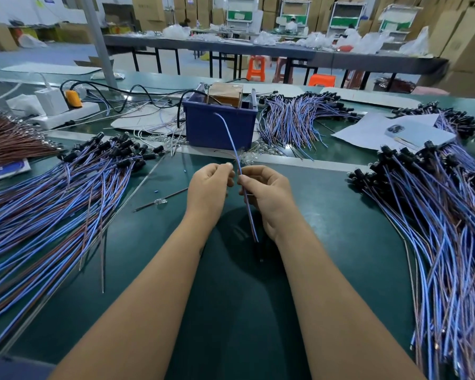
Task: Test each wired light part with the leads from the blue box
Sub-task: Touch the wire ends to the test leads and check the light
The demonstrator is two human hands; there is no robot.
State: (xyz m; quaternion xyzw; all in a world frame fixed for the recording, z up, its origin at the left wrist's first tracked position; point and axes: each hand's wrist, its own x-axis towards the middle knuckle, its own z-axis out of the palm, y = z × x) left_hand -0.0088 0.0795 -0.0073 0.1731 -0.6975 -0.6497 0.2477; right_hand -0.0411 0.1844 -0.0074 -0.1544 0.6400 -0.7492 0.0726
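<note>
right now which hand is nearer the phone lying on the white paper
Right. The right hand is at the table's centre holding a blue wire, with the phone off to its right and farther back. The left hand sits just beyond it, on the side away from the phone.

A white power strip (66,112) lies at the far left of the green table (327,215), with a white adapter (51,100) and an orange plug (73,98) in it. A phone (420,134) rests on white paper (368,127) to the right. Beyond stand orange stools (256,67), a long grey table (231,48) with plastic bags (368,42) on it, and stacked cardboard boxes (466,45).
</note>
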